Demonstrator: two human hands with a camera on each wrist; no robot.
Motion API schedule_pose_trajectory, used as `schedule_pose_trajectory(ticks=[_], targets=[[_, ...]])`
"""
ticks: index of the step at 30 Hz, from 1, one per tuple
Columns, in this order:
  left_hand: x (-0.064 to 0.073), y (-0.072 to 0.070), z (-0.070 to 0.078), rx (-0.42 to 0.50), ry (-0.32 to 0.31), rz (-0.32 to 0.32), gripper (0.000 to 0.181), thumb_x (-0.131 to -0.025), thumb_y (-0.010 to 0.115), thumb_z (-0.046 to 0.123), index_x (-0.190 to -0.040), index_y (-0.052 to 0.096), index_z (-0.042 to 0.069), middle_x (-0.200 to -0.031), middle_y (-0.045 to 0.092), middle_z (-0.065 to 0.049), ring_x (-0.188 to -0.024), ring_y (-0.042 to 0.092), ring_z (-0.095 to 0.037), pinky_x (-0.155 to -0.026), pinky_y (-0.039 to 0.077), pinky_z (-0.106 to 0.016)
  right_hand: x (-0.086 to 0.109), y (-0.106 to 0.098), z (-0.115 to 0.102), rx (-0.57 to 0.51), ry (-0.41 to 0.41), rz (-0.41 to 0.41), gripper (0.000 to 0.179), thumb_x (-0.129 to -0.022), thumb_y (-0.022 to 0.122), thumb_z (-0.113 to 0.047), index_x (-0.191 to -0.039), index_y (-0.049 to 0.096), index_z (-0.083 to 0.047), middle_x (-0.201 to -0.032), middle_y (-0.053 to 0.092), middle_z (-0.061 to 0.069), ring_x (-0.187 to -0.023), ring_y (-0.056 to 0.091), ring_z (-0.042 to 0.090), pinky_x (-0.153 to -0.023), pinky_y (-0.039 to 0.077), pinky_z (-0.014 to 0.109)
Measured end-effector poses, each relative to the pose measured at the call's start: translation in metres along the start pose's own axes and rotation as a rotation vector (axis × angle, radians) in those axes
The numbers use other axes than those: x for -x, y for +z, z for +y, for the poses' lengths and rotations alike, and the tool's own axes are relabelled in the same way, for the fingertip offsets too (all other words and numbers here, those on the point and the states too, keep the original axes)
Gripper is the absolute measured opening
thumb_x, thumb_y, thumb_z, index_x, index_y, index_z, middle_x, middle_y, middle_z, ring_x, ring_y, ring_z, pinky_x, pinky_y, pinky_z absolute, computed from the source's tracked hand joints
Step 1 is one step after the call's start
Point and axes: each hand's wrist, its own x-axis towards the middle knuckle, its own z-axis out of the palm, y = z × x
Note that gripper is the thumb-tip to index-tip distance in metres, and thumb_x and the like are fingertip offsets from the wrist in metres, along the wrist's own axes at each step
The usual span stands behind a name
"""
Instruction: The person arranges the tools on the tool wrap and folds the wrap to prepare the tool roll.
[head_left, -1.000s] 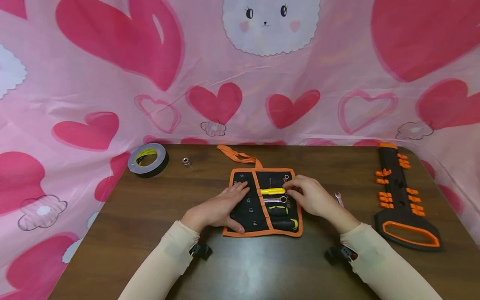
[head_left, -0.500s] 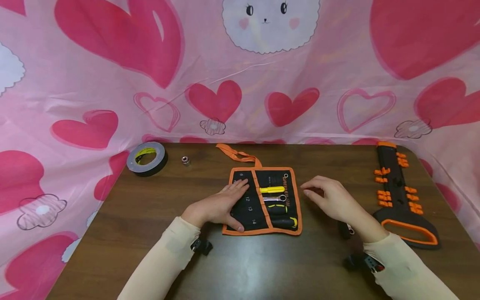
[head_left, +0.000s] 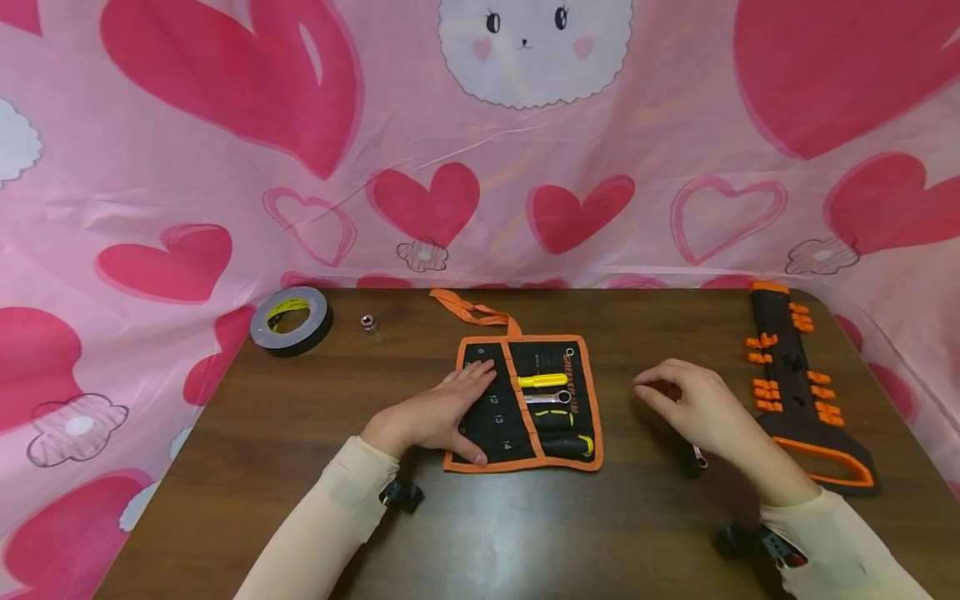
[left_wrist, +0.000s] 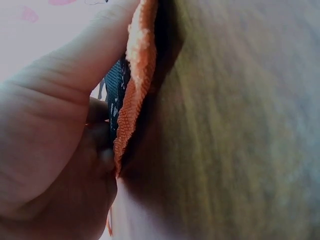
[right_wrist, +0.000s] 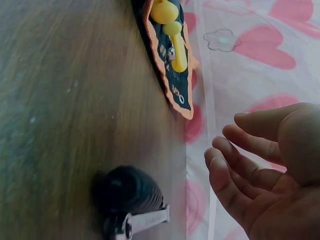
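My left hand (head_left: 435, 414) lies flat with fingers spread on the numbered left half of a black tool pouch (head_left: 592, 392) edged in orange. In the left wrist view its thumb rests along the pouch's orange trim (left_wrist: 132, 100). Slotted in the pouch are a yellow-handled tool (head_left: 543, 381), a wrench (head_left: 551, 398) and two black-and-yellow handles. To the right of the pouch, my right hand (head_left: 697, 404) hovers above the table, fingers loosely bent and holding nothing. Below it lie a black ribbed object (right_wrist: 132, 192) and a small wrench (right_wrist: 150, 220), mostly hidden by the hand in the head view.
A roll of tape (head_left: 318, 329) and a small metal socket (head_left: 368, 323) sit at the back left. On the right lies a black rack (head_left: 774, 321) with orange clips and a handle. An orange strap (head_left: 472, 310) trails behind the pouch. Heart-printed cloth (head_left: 600, 283) hangs along the back edge.
My right hand has let go of the yellow-handled tool and moved right, away from the pouch. The left hand stays in place on the pouch.
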Motion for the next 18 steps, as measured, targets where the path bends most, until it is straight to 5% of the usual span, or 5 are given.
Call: schedule_pose_trajectory(ticks=[18], targets=[[0.001, 0.0, 0.0, 0.002, -0.004, 0.006, 0.129, -0.078, 0.094, 0.057, -0.175, 0.018, 0.018, -0.185, 0.005, 0.003, -0.172, 0.001, -0.02, -0.139, 0.011, -0.049, 0.031, -0.004, 0.021, 0.026, 0.116, 0.009, 0.016, -0.098, 0.081, -0.021, -0.11, 0.082, -0.01, -0.101, 0.078, 0.004, -0.077, 0.059, 0.003, -0.064, 0.049, 0.025]])
